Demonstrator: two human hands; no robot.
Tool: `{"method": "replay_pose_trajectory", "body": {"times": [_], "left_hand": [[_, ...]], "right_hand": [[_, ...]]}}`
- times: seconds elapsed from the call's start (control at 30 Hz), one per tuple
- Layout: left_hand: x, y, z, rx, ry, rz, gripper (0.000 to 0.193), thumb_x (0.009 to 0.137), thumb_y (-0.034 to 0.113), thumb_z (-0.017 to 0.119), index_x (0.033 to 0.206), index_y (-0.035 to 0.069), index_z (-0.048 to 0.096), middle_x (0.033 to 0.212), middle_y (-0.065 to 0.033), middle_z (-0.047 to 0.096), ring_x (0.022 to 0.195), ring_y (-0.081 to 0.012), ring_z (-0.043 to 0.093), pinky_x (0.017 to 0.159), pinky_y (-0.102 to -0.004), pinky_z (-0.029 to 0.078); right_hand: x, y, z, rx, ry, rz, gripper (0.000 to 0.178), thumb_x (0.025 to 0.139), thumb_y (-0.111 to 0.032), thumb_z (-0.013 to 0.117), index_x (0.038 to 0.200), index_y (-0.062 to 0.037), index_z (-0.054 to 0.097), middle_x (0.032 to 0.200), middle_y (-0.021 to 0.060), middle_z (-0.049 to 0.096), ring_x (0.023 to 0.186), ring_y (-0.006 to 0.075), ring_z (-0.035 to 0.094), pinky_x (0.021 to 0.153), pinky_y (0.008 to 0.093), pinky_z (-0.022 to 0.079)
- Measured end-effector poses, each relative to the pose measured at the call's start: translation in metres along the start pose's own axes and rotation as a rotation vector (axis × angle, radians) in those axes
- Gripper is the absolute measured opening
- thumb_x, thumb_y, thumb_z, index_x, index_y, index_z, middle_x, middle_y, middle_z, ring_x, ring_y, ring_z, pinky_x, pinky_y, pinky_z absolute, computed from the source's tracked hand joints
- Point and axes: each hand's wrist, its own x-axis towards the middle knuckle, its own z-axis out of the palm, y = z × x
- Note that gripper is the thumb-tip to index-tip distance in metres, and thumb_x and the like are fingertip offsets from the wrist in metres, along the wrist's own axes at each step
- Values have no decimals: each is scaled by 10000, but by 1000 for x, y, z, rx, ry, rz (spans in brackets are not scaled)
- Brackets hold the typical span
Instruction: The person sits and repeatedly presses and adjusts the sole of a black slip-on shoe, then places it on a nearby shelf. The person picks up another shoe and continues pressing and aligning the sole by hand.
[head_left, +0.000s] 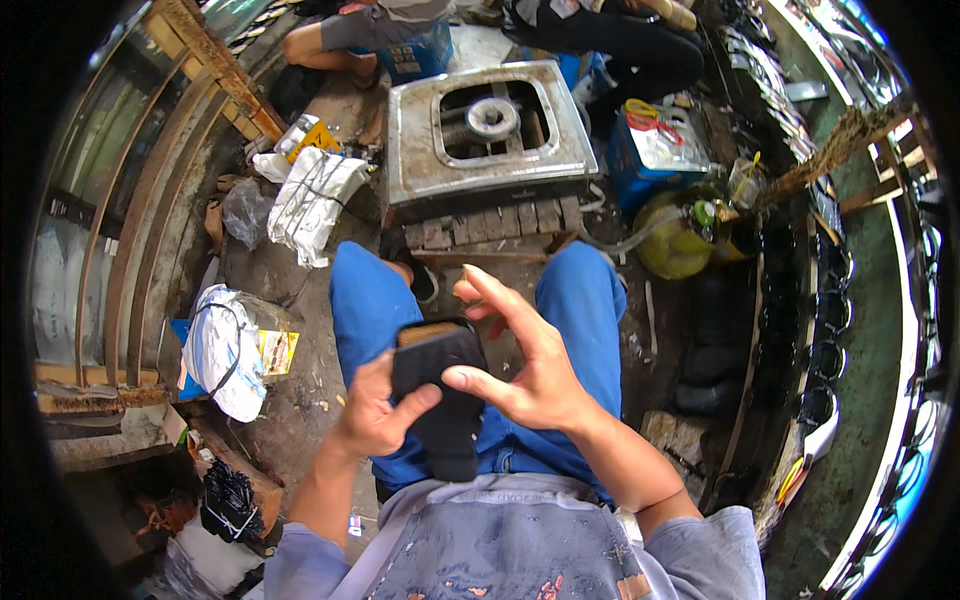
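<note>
My left hand (385,405) is closed round a dark, flat black piece with a tan upper end (440,355), its thumb pressed across the front. A black strip (452,450) hangs below that piece over my lap; whether the two are joined, I cannot tell. Just to the right, my right hand (525,365) has its fingers apart and partly bent. Its thumb tip is close to the black piece; contact is not clear. Both hands are above my blue trousers (585,290), between the knees. The back of the black piece is hidden.
Ahead stands a metal stove-like unit (420,165) with a square opening, edged with bricks (490,225). White bundles (315,195) lie left. A blue box with scissors (640,170) and a yellow-green container (670,235) stand right. Two people sit beyond; black items (715,330) line the right.
</note>
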Motion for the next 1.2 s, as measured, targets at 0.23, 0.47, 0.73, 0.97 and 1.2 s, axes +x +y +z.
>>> {"method": "replay_pose_trajectory", "body": {"times": [0.23, 0.47, 0.73, 0.97, 1.2], "left_hand": [[4, -27, 17, 60, 347, 67, 243, 935, 126, 788, 1089, -9, 659, 1054, -117, 714, 969, -193, 670, 895, -329, 519], [-3, -43, 46, -62, 638, -46, 144, 986, 78, 743, 933, 4, 632, 817, -18, 676, 735, -48, 579, 660, -228, 483], [4, -31, 27, -341, 584, -95, 503, 983, 15, 719, 1390, -9, 424, 884, -120, 719, 789, -107, 667, 686, -233, 528], [3, -19, 11, -242, 443, -147, 119, 1022, 106, 700, 974, -2, 688, 862, 44, 667, 755, -17, 552, 690, -186, 446], [15, -11, 16, -236, 316, -157, 170, 1029, 117, 689, 894, 17, 665, 796, 67, 600, 717, -9, 493, 639, -198, 389]], "right_hand": [[16, 17, 0, 27, -265, 223, 596, 889, -279, 841, 1386, -16, 642, 1317, 206, 704, 1226, 302, 690, 1032, 395, 536], [5, 34, 10, 105, -234, 259, 572, 940, -150, 789, 1455, -23, 575, 1262, 168, 731, 1148, 197, 693, 978, 351, 553], [6, 36, 27, 433, -86, 559, 296, 1015, -112, 705, 1279, 20, 683, 1086, 76, 765, 967, 103, 703, 889, 255, 566], [6, 30, 22, 543, -104, 561, 212, 1010, -139, 717, 1166, 4, 730, 994, 38, 760, 904, 80, 693, 850, 245, 556], [-3, 26, 11, 529, -32, 654, 192, 1021, -184, 708, 1103, -13, 744, 994, 27, 760, 911, 81, 679, 871, 258, 536]]}}
